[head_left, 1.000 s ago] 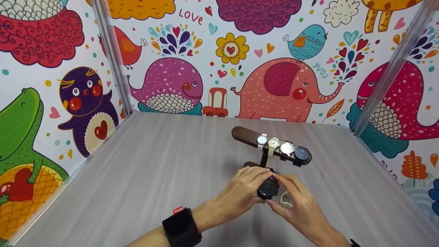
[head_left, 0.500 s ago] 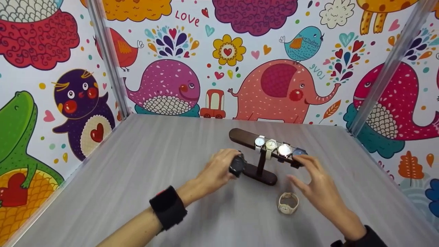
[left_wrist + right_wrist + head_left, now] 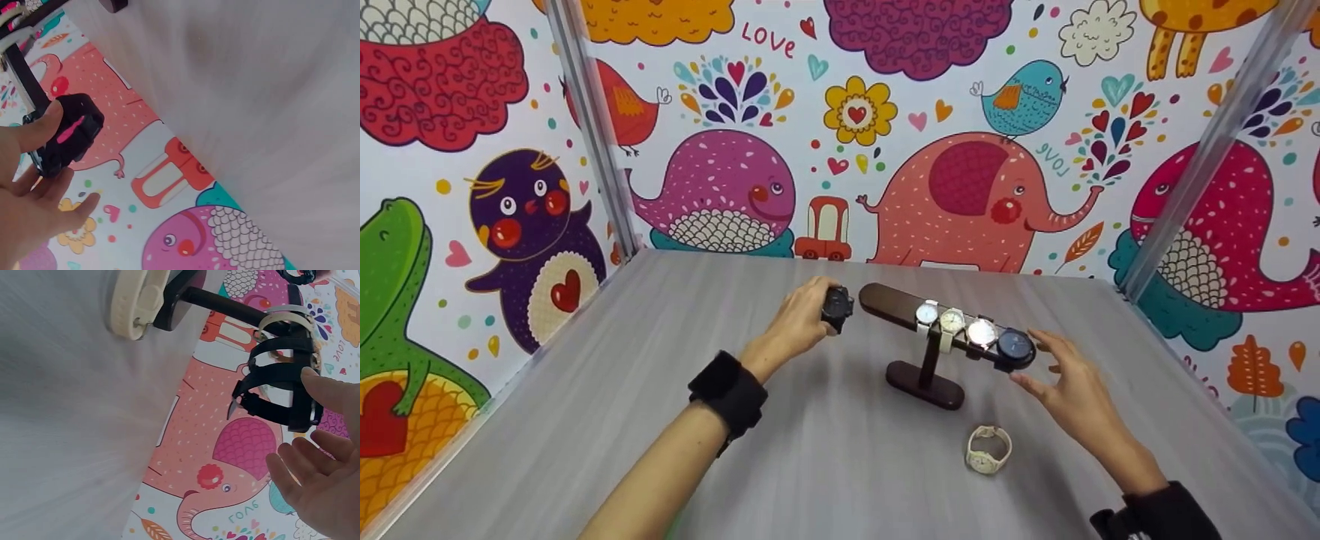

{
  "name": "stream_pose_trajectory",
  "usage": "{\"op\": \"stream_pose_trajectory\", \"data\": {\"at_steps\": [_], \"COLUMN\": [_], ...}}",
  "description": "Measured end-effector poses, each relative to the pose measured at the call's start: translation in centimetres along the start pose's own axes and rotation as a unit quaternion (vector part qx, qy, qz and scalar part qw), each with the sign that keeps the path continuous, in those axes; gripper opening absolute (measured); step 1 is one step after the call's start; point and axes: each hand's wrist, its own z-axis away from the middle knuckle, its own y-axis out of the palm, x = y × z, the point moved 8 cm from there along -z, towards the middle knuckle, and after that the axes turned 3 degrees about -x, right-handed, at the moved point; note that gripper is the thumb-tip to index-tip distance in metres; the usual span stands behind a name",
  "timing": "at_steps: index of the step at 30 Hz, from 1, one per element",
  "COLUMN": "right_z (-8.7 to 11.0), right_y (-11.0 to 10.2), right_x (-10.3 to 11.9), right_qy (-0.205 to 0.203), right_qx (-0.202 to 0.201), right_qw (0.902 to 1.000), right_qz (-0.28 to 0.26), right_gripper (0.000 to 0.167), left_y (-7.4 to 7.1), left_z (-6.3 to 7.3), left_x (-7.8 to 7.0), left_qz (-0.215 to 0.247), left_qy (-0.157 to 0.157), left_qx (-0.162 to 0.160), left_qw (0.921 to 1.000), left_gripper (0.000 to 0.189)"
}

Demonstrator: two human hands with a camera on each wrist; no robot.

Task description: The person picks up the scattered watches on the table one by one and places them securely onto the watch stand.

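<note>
My left hand (image 3: 791, 322) grips a black watch (image 3: 838, 308), its strap closed in a loop, just off the left end of a dark brown watch stand (image 3: 892, 304). In the left wrist view the thumb and fingers pinch the black watch (image 3: 84, 121) at one side. My right hand (image 3: 1076, 386) is at the stand's right end, fingers loosely spread beside the dark blue-faced watch (image 3: 1015, 344). In the right wrist view its thumb overlaps the end of the bar; whether it touches cannot be told.
Several watches sit on the bar, including a white-strapped watch (image 3: 928, 313), a cream watch (image 3: 952, 322) and a bright-dialled watch (image 3: 981, 332). Another cream watch (image 3: 988, 450) lies on the grey table (image 3: 810, 457) in front of the stand's base (image 3: 924, 385). Printed walls (image 3: 720, 187) enclose the table.
My left hand has carried the black watch from in front of the stand to the bar's left end. My right hand has let go of that watch and moved to the bar's right end.
</note>
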Motion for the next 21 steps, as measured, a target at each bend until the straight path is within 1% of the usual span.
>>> {"op": "stream_pose_trajectory", "data": {"at_steps": [3,5,9,11,16,21], "right_z": [0.0,-0.1,-0.1,-0.1,0.0,0.3], "right_y": [0.3,0.4,0.3,0.2,0.1,0.2], "right_x": [-0.3,-0.5,-0.6,-0.6,-0.5,-0.4], "right_qy": [-0.004,-0.006,-0.009,-0.012,-0.008,-0.001], "right_qx": [-0.008,-0.012,-0.017,-0.019,-0.009,0.018], "right_qw": [1.0000,0.9999,0.9998,0.9997,0.9999,0.9996], "right_qz": [0.000,0.000,0.001,0.003,0.011,0.022], "right_gripper": [0.064,0.063,0.061,0.061,0.062,0.066], "left_y": [0.3,0.5,0.9,1.1,1.7,2.6], "left_z": [-1.0,-1.6,-2.6,-3.0,-3.4,-3.4], "left_x": [0.6,0.7,0.5,0.1,-1.1,-1.7], "left_qz": [0.012,0.023,0.038,0.045,0.074,0.088], "left_qy": [-0.012,-0.013,-0.007,0.003,0.019,0.014], "left_qx": [0.012,0.020,0.036,0.037,0.043,0.059], "left_qw": [0.9998,0.9995,0.9986,0.9983,0.9962,0.9943], "left_gripper": [0.059,0.059,0.059,0.060,0.060,0.061]}}
